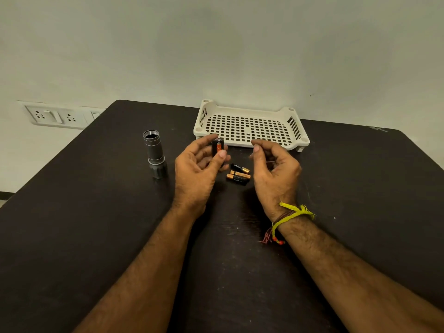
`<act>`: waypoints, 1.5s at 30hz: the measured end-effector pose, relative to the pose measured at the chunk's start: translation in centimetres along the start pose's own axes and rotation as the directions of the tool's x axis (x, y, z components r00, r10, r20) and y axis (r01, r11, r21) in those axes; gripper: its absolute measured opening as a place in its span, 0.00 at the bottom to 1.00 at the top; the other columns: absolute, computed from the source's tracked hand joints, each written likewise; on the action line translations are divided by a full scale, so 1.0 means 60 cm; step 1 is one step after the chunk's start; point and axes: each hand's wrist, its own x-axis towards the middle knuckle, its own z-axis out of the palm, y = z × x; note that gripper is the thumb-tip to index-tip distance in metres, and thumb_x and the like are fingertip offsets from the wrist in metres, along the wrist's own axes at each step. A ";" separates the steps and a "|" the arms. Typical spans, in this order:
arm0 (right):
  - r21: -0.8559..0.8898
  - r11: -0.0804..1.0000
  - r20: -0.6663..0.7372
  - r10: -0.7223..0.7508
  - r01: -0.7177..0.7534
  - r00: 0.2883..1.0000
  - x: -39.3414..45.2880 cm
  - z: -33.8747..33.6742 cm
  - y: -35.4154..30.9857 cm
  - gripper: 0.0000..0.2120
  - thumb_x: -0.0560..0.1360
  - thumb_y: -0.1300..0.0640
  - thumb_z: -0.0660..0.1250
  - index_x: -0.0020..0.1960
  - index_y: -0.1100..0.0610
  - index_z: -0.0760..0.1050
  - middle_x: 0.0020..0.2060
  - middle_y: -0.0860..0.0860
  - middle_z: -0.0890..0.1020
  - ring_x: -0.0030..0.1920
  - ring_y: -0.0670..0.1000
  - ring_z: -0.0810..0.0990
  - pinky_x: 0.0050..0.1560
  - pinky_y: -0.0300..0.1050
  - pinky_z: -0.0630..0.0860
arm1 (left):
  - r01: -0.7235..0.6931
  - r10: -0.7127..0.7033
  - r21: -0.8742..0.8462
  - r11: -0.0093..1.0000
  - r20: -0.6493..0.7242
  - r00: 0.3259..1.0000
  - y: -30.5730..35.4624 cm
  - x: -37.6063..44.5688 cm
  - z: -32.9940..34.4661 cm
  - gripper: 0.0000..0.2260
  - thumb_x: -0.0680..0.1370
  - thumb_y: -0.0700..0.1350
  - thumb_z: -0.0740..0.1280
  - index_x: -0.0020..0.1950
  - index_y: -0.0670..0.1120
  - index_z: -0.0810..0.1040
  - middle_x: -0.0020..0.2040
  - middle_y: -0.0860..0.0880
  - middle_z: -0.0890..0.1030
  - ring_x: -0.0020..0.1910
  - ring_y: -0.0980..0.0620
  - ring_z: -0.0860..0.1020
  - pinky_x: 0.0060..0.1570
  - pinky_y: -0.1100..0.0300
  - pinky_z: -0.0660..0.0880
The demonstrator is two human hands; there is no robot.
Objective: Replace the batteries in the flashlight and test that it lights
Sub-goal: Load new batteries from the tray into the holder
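Overhead, dark table (96, 236) against pale wall (216, 44).

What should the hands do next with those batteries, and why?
Probably the right hand, which seems empty, picks a loose battery off the table and slots it into the battery holder held by the left hand; the flashlight stands open.

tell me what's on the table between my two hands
In the head view, loose batteries lie on the dark table between the left hand and right hand.
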 end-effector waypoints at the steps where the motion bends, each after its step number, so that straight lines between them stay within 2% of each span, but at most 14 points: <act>1: 0.001 1.000 -0.005 0.008 -0.008 1.000 0.001 0.000 0.000 0.06 0.78 0.62 0.69 0.52 0.56 0.84 0.43 0.50 0.86 0.44 0.47 0.85 0.48 0.42 0.82 | -0.003 0.003 0.006 1.000 -0.012 1.000 0.000 0.000 0.000 0.18 0.77 0.34 0.71 0.67 0.41 0.76 0.55 0.43 0.85 0.50 0.47 0.86 0.46 0.59 0.83; 5: 0.011 0.999 -0.019 0.033 -0.033 0.999 0.004 -0.002 0.000 0.06 0.78 0.61 0.69 0.52 0.55 0.84 0.42 0.49 0.86 0.43 0.46 0.84 0.47 0.40 0.82 | -0.020 0.022 0.033 0.999 -0.065 0.998 -0.001 0.001 0.001 0.15 0.75 0.34 0.72 0.62 0.39 0.78 0.54 0.43 0.85 0.50 0.46 0.86 0.46 0.58 0.83; 10: 0.016 1.000 0.000 0.027 -0.027 1.000 0.002 0.000 0.001 0.06 0.78 0.61 0.69 0.52 0.55 0.84 0.42 0.49 0.86 0.43 0.46 0.84 0.46 0.42 0.82 | -0.095 0.102 0.114 0.989 -0.063 0.993 -0.004 -0.001 0.001 0.14 0.73 0.32 0.74 0.56 0.43 0.80 0.54 0.45 0.85 0.56 0.49 0.84 0.57 0.50 0.81; 16: 0.010 0.999 0.028 -0.049 0.049 0.998 -0.001 0.001 0.002 0.06 0.78 0.61 0.68 0.53 0.57 0.83 0.43 0.49 0.85 0.45 0.46 0.84 0.47 0.47 0.83 | -0.220 0.226 0.171 0.960 -0.018 0.974 0.001 -0.009 0.006 0.14 0.72 0.31 0.74 0.54 0.44 0.79 0.54 0.46 0.84 0.57 0.54 0.83 0.56 0.63 0.80; 19: 0.017 0.998 0.041 -0.063 0.063 0.997 0.000 0.002 0.004 0.06 0.78 0.61 0.68 0.53 0.58 0.83 0.44 0.50 0.85 0.46 0.48 0.84 0.48 0.49 0.83 | -0.238 0.241 0.172 0.956 0.002 0.971 0.000 -0.009 0.006 0.14 0.73 0.31 0.74 0.55 0.42 0.79 0.54 0.46 0.84 0.57 0.52 0.83 0.56 0.62 0.80; 22: 0.024 0.998 0.047 -0.061 0.060 0.997 0.001 0.002 0.006 0.06 0.78 0.62 0.68 0.53 0.57 0.83 0.44 0.49 0.85 0.46 0.48 0.84 0.48 0.48 0.83 | -0.158 0.161 0.115 0.981 -0.014 0.987 0.001 -0.004 0.004 0.14 0.76 0.34 0.72 0.61 0.40 0.78 0.54 0.44 0.85 0.52 0.48 0.85 0.51 0.57 0.83; 25: 0.034 0.999 0.063 -0.040 0.038 0.997 0.002 0.003 0.009 0.07 0.78 0.61 0.68 0.53 0.57 0.84 0.44 0.50 0.85 0.45 0.48 0.84 0.47 0.49 0.83 | -0.036 0.037 0.033 0.999 -0.018 0.999 0.006 -0.002 0.002 0.15 0.77 0.38 0.70 0.64 0.40 0.77 0.53 0.43 0.85 0.47 0.46 0.87 0.43 0.58 0.84; 27: 0.031 0.999 0.085 -0.029 0.027 0.996 0.001 0.003 0.011 0.07 0.79 0.60 0.68 0.54 0.57 0.83 0.44 0.50 0.85 0.45 0.48 0.85 0.48 0.51 0.83 | -0.033 0.033 0.046 0.998 -0.009 0.999 0.004 0.000 0.001 0.15 0.77 0.37 0.71 0.63 0.41 0.77 0.54 0.43 0.85 0.49 0.46 0.86 0.46 0.57 0.84; 30: 0.068 0.998 0.152 -0.027 0.017 0.988 -0.003 0.001 0.007 0.08 0.79 0.58 0.69 0.56 0.56 0.83 0.48 0.49 0.86 0.49 0.49 0.85 0.51 0.52 0.84 | -0.115 0.116 0.122 0.986 -0.001 0.993 0.001 -0.002 0.001 0.15 0.74 0.34 0.73 0.59 0.44 0.79 0.54 0.44 0.85 0.55 0.48 0.84 0.57 0.56 0.81; 32: 0.110 0.993 0.224 -0.055 0.031 0.973 -0.009 0.000 -0.002 0.09 0.79 0.58 0.70 0.59 0.55 0.82 0.51 0.49 0.85 0.52 0.49 0.84 0.52 0.51 0.83 | -0.176 0.176 0.158 0.972 0.013 0.984 -0.001 -0.006 0.002 0.15 0.73 0.32 0.74 0.57 0.42 0.79 0.54 0.44 0.84 0.56 0.49 0.84 0.58 0.57 0.80; 35: 0.162 0.984 0.301 -0.121 0.074 0.946 -0.016 0.002 -0.013 0.13 0.77 0.60 0.72 0.61 0.52 0.80 0.55 0.49 0.84 0.55 0.49 0.84 0.54 0.46 0.82 | -0.268 0.261 0.214 0.939 0.058 0.963 -0.006 -0.011 0.003 0.14 0.74 0.28 0.71 0.56 0.42 0.79 0.54 0.45 0.84 0.57 0.49 0.83 0.60 0.53 0.80; 38: 0.176 0.982 0.285 -0.120 0.071 0.951 -0.018 0.003 -0.018 0.14 0.75 0.63 0.74 0.60 0.55 0.81 0.54 0.50 0.83 0.54 0.47 0.84 0.51 0.37 0.80 | -0.359 0.344 0.296 0.885 0.104 0.933 -0.011 -0.012 0.003 0.15 0.74 0.30 0.68 0.56 0.45 0.79 0.55 0.45 0.82 0.58 0.49 0.82 0.61 0.48 0.80; 40: 0.180 0.981 0.255 -0.118 0.073 0.960 -0.015 0.001 -0.019 0.13 0.74 0.64 0.75 0.57 0.56 0.81 0.52 0.51 0.84 0.52 0.45 0.83 0.51 0.35 0.79 | -0.372 0.354 0.314 0.873 0.117 0.928 -0.012 -0.012 0.005 0.16 0.75 0.30 0.69 0.57 0.47 0.78 0.55 0.48 0.82 0.58 0.50 0.82 0.60 0.49 0.80; 45: 0.124 0.984 0.164 -0.148 0.129 0.975 -0.012 0.001 -0.013 0.09 0.73 0.61 0.76 0.53 0.59 0.81 0.48 0.52 0.83 0.51 0.49 0.83 0.53 0.48 0.82 | -0.367 0.347 0.352 0.861 0.119 0.930 -0.008 -0.013 0.006 0.24 0.74 0.30 0.72 0.67 0.45 0.74 0.59 0.46 0.81 0.62 0.52 0.81 0.60 0.50 0.80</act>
